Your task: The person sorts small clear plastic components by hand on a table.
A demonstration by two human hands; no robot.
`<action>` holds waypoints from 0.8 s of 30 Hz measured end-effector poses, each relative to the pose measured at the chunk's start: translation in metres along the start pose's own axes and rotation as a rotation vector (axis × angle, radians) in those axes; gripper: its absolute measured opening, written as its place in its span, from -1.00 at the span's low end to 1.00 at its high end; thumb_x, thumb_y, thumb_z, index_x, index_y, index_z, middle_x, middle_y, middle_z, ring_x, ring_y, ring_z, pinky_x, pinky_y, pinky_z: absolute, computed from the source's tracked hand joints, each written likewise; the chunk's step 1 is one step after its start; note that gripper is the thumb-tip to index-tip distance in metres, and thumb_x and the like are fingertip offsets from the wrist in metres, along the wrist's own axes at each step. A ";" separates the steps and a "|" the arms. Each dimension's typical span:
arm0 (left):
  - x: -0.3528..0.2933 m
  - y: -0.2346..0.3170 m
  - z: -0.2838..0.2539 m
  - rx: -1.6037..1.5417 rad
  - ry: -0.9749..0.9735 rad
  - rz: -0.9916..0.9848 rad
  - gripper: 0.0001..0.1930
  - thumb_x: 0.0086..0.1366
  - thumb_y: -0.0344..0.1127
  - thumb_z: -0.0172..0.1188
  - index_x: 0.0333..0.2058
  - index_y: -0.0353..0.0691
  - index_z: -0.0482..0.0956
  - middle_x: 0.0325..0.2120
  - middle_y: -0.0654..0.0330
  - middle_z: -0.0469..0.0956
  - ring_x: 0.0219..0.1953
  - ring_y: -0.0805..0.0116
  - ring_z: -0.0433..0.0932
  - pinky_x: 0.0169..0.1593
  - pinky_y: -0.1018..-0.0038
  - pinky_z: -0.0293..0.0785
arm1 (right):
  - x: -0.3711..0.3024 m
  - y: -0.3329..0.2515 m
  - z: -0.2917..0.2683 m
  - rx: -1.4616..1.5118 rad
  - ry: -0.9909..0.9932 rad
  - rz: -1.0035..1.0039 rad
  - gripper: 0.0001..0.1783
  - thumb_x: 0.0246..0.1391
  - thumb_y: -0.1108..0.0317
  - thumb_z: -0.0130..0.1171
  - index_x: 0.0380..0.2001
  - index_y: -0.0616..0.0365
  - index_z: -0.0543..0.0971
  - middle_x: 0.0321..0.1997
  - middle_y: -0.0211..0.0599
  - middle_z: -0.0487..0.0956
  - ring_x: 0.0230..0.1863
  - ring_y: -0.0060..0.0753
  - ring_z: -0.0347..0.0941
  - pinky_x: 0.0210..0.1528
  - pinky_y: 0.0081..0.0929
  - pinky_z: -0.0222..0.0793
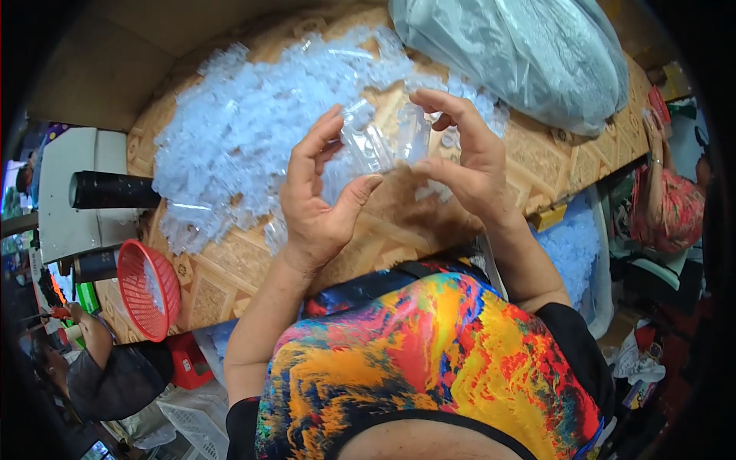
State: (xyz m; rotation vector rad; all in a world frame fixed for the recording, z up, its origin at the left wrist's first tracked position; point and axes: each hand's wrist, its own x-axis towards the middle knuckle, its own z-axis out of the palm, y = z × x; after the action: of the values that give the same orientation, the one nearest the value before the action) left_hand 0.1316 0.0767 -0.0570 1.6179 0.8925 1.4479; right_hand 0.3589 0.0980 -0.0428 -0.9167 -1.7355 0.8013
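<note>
My left hand [316, 201] is closed round a clear plastic piece [368, 144], fingers at its far end and thumb near its lower end. A second clear plastic piece [412, 135] is gripped between the fingers and thumb of my right hand [471, 157]. Both pieces are tilted and close together above the patterned tabletop [383, 230]; I cannot tell whether they touch. Behind and left of my hands spreads a large heap of similar clear plastic pieces [238, 115]. A few small loose pieces lie on the table beside my right hand.
A big translucent plastic bag [529, 61] rests at the far right. On the left are a red basket [146, 295] and a black cylinder [115, 190]. A bin of bluish pieces [575, 249] stands beyond my right arm. Other people sit left [107, 376] and right [667, 199].
</note>
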 end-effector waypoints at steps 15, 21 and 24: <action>0.049 -0.032 -0.061 -0.284 0.065 -0.060 -0.37 0.20 -0.54 0.36 0.24 -0.35 0.35 0.34 -0.09 0.27 0.29 0.19 0.37 0.28 0.29 0.38 | 0.082 0.025 0.087 0.399 -0.116 -0.074 -0.43 -0.01 0.49 0.30 0.15 0.18 0.55 0.31 -0.12 0.46 0.29 -0.27 0.36 0.25 -0.32 0.31; 0.062 -0.042 -0.078 0.266 0.211 0.071 -0.39 0.14 -0.47 0.42 0.18 -0.29 0.44 0.29 -0.13 0.35 0.23 0.17 0.44 0.19 0.33 0.43 | 0.096 0.044 0.079 -0.531 -0.100 -0.228 -0.45 -0.03 0.56 0.26 0.11 0.13 0.56 0.22 -0.09 0.54 0.21 -0.04 0.45 0.26 -0.17 0.34; 0.058 -0.040 -0.081 0.365 0.189 0.074 -0.41 0.13 -0.46 0.44 0.15 -0.30 0.47 0.27 -0.14 0.37 0.19 0.15 0.48 0.15 0.31 0.47 | 0.095 0.072 0.047 -0.857 -0.039 -0.064 -0.50 -0.02 0.51 0.28 0.07 0.16 0.58 0.15 -0.11 0.59 0.22 -0.05 0.45 0.25 -0.16 0.31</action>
State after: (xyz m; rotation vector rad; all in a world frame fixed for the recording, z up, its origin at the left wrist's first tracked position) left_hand 0.0567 0.1535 -0.0618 1.8120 1.2761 1.5765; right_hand 0.3071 0.2114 -0.0752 -1.3847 -2.1586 -0.0134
